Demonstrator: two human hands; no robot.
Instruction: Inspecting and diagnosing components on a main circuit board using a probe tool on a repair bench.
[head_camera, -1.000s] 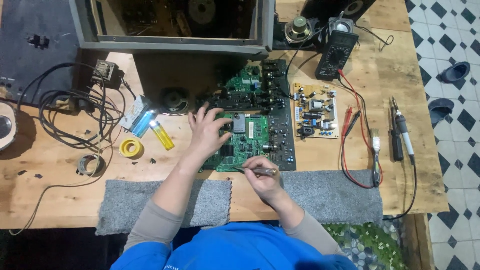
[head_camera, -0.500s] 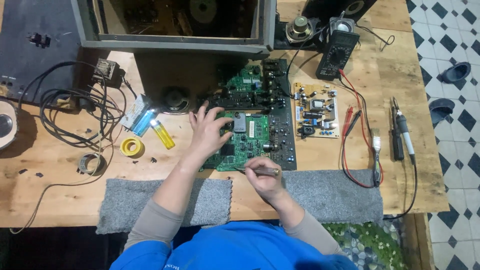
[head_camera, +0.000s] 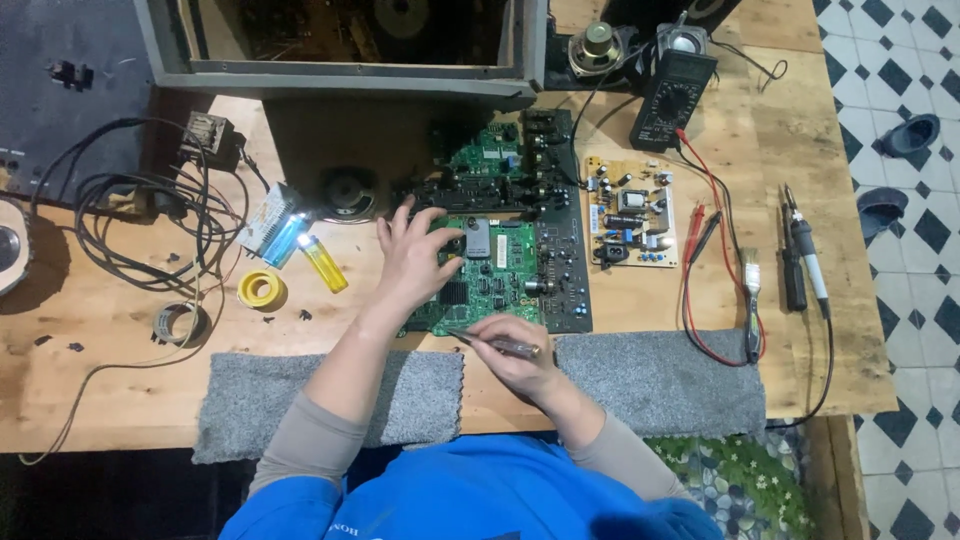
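A green circuit board (head_camera: 500, 275) lies flat on the wooden bench (head_camera: 130, 390) in front of me. My left hand (head_camera: 412, 255) rests on its left part, fingers spread and pressing down. My right hand (head_camera: 513, 355) is closed around a thin screwdriver-like tool (head_camera: 490, 342) whose tip points left at the board's near edge. A second, darker green board (head_camera: 505, 165) with black connectors lies just behind the first one.
A tan power-supply board (head_camera: 630, 212), a black multimeter (head_camera: 672, 98) with red and black leads, a brush (head_camera: 751, 305) and a soldering iron (head_camera: 806, 258) lie to the right. Two lighters (head_camera: 325, 262), a yellow tape roll (head_camera: 261, 290), tangled cables (head_camera: 140, 225) sit left. Grey mats (head_camera: 660, 380) line the near edge.
My right hand has shifted slightly left along the board's near edge with the tool. The left hand stays pressed on the board.
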